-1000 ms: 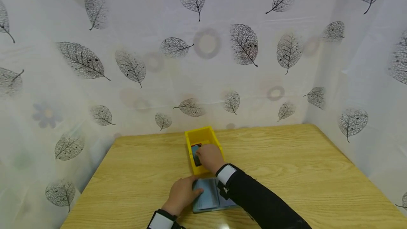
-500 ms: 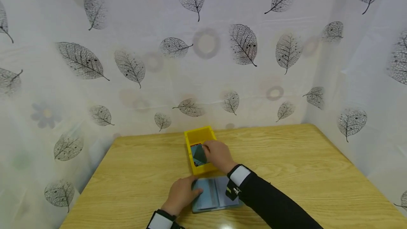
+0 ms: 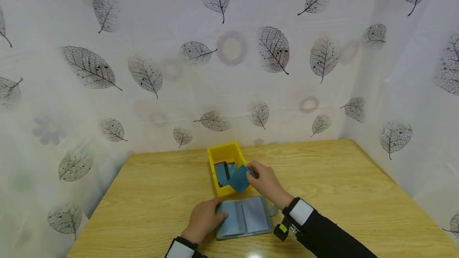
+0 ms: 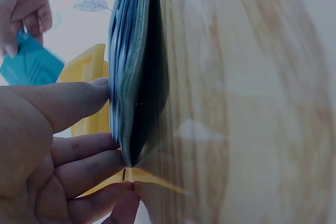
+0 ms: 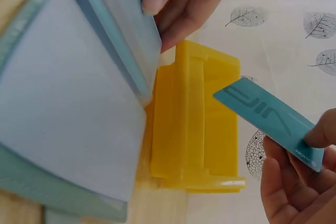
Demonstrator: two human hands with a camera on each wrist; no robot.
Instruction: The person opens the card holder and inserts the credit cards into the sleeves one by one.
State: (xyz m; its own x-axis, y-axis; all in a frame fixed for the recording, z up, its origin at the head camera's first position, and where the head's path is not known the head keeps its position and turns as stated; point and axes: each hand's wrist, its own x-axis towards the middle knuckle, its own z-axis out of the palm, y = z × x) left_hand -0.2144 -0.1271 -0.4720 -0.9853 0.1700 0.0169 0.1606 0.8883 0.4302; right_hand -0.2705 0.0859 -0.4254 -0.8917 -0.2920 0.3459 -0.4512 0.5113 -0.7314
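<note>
A teal card (image 3: 238,179) with raised VIP lettering, which reads clearly in the right wrist view, is pinched at one corner by my right hand (image 3: 268,183). That hand holds it up over the near right side of a yellow bin (image 3: 219,153). Several more cards (image 3: 221,172), one with a black stripe, lie inside the bin. On the table just in front is a pale green card holder (image 3: 255,215), spread open with clear sleeves. My left hand (image 3: 202,219) grips its left edge, thumb on the sleeve (image 5: 123,14) and other fingers along the edge.
The wooden table (image 3: 161,186) runs out on both sides of the bin and holder. A white curtain (image 3: 229,90) with leaf prints hangs behind the table's back edge. A short strap (image 3: 274,211) sticks out at the holder's right.
My right hand has drawn the teal card up out of the yellow bin and moved right and nearer, uncovering the cards inside. My left hand has stayed on the card holder.
</note>
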